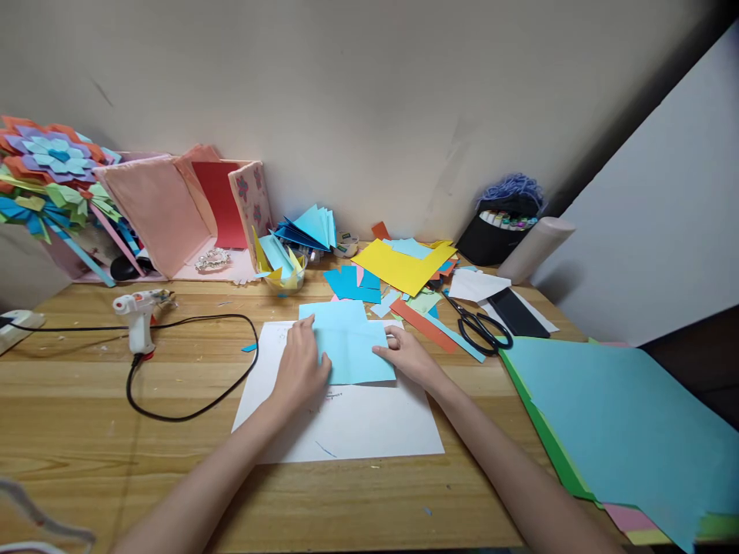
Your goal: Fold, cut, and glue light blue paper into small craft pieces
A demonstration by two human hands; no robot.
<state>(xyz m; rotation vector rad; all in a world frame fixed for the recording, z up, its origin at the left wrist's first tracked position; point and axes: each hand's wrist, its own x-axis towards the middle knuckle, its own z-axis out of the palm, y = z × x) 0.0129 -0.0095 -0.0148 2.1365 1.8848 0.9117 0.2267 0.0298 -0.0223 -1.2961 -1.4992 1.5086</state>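
A light blue sheet of paper [349,346] with a faint crease lies over a larger white sheet [369,431] that carries some pen marks. My left hand [301,354] rests on the left part of the blue paper, thumb spread away from the fingers. At the opposite edge, my right hand [407,355] grips the paper, its thumb on top and the other fingers partly hidden at the edge. The near edge of the blue paper lifts slightly off the white sheet. Close to my right hand lies an orange paper strip [424,326].
Black-handled scissors [482,329] and paper scraps, with a yellow sheet [398,265], lie behind and right. A glue gun [140,319] with a looped cord stands left. Large coloured sheets [623,415] cover the right side. A clear cup [284,277] holds scraps.
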